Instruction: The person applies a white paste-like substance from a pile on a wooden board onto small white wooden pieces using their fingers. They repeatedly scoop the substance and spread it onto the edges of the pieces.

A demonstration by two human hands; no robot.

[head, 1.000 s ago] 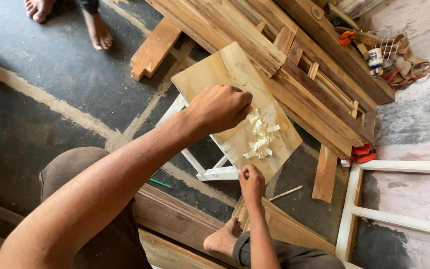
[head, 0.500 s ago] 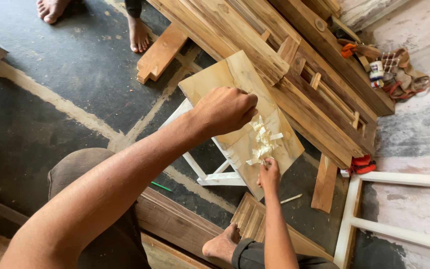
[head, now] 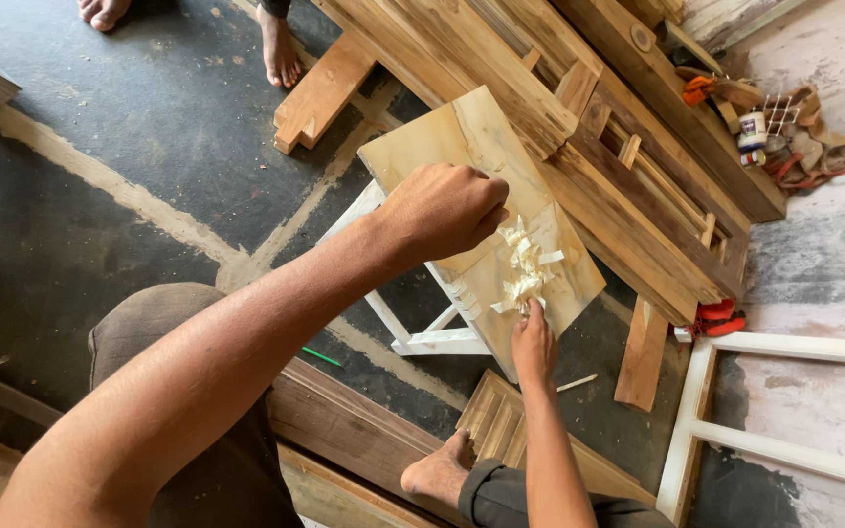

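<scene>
Woodwork in hand: one pale board [head: 486, 161] is lying tilted across one white-painted frame stool [head: 422, 332] on the dark floor [head: 129, 127], and its surface is carrying one loose heap of light shavings [head: 523, 269] near the lower right corner. The left hand [head: 442, 210] is clenching into a fist above the board's middle, knuckles up; whatever tool it may be gripping is hiding under the fingers, so that cannot be told. The right hand [head: 533, 344] is closing its fingertips on the lower edge of the heap, pinching at the curls. Judging by the pile, a fair amount of paring is already lying done, while the shavings are still sitting on the board uncleared and the board is showing no finished shape yet. Counted about it: one large stack of brown timber beams [head: 579, 147] is running diagonally just beyond the board; one short notched block [head: 320, 93] is lying left of it; one small plank [head: 643, 352] is resting on the floor at right; one white window frame [head: 775, 391] is lying at the right edge; one red clamp [head: 716, 318] is sitting beside it; one bare foot [head: 439, 467] of the worker is resting below; two bare feet of another person [head: 281, 49] are standing at the top.
</scene>
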